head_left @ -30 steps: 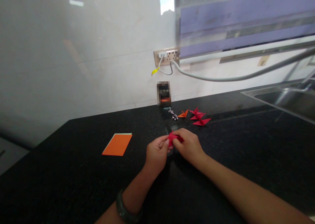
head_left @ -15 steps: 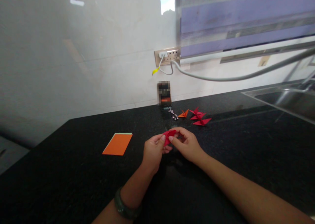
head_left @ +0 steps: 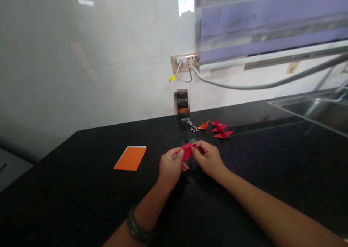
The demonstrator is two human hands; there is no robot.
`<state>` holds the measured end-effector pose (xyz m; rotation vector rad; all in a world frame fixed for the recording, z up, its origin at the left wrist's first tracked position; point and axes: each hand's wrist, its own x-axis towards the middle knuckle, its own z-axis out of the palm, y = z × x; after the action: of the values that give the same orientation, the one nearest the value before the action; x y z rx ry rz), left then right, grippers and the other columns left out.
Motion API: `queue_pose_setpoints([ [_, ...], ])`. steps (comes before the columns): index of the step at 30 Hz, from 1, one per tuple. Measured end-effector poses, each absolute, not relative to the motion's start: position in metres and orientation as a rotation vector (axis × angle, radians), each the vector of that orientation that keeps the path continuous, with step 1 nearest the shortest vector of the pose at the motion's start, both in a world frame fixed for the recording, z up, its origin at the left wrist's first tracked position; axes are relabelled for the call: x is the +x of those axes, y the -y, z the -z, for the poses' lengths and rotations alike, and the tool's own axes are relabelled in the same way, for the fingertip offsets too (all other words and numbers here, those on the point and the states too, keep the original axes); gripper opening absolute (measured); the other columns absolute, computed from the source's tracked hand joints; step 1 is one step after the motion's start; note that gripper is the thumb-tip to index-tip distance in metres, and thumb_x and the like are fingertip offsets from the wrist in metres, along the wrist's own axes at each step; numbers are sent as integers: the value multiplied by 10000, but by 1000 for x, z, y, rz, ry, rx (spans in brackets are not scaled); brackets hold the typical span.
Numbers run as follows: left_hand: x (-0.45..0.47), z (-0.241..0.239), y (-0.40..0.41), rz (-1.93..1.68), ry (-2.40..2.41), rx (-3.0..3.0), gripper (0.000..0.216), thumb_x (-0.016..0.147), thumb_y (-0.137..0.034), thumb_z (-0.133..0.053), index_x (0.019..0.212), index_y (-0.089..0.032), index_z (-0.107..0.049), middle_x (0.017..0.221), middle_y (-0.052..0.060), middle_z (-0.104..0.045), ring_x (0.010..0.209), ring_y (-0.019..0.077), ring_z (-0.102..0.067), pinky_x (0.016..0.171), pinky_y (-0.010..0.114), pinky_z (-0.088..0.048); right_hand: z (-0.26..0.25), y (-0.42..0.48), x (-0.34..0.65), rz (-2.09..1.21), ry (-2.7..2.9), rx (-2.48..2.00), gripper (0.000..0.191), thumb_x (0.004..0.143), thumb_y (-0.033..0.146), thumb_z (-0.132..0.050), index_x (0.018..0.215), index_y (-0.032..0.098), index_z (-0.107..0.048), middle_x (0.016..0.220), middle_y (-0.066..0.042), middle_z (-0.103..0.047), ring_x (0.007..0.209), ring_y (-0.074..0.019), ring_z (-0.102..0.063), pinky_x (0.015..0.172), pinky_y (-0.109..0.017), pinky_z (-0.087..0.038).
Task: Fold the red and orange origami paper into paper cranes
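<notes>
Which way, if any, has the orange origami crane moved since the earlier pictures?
No: the orange origami crane keeps its place below and right of the wall socket.

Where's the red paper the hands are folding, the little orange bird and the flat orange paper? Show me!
Red paper (head_left: 186, 152): head view, on its folded middle.
Little orange bird (head_left: 203, 126): head view, on its body.
Flat orange paper (head_left: 130, 159): head view, mid-top face.

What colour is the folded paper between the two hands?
The folded paper is red, seen best in the head view.
</notes>
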<state>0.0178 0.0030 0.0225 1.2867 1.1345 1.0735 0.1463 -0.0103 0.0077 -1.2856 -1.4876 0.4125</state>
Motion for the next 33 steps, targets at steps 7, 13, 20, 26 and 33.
queue_pose_setpoints([
  [7,18,-17,-4,-982,-1166,1384,334,769,-384,-466,916,-108,-580,573,-3,-587,329,58,-454,310,165,-309,-12,13,143,-383,1510,-1333,154,772,223,-500,656,161,-581,569,-2,-578,520,-109,-514,501,-202,-385],
  [13,15,-16,-6,-1037,-1182,1387,284,749,-354,-507,859,-115,-612,419,-64,-462,309,44,-358,342,170,-272,-12,12,144,-338,1558,-1293,189,801,230,-468,679,162,-593,624,-14,-582,587,-121,-531,559,-214,-391],
  [20,14,-18,-6,-1036,-1176,1369,299,740,-352,-520,883,-105,-610,412,-61,-468,310,46,-348,355,175,-265,-18,14,147,-330,1551,-1281,318,852,256,-385,591,164,-540,548,0,-512,529,-110,-494,520,-212,-364],
  [26,14,-20,-5,-1021,-1184,1333,294,741,-358,-509,865,-109,-601,422,-65,-459,306,44,-341,330,169,-240,-12,10,148,-481,1511,-1243,159,807,256,-466,780,165,-593,669,-13,-593,610,-124,-543,579,-221,-412],
  [33,14,-19,-4,-1010,-1179,1390,299,727,-351,-526,877,-108,-613,415,-58,-471,316,48,-362,334,167,-247,-9,10,147,-471,1499,-1279,185,808,246,-444,720,170,-588,595,0,-572,556,-120,-523,527,-214,-394],
])
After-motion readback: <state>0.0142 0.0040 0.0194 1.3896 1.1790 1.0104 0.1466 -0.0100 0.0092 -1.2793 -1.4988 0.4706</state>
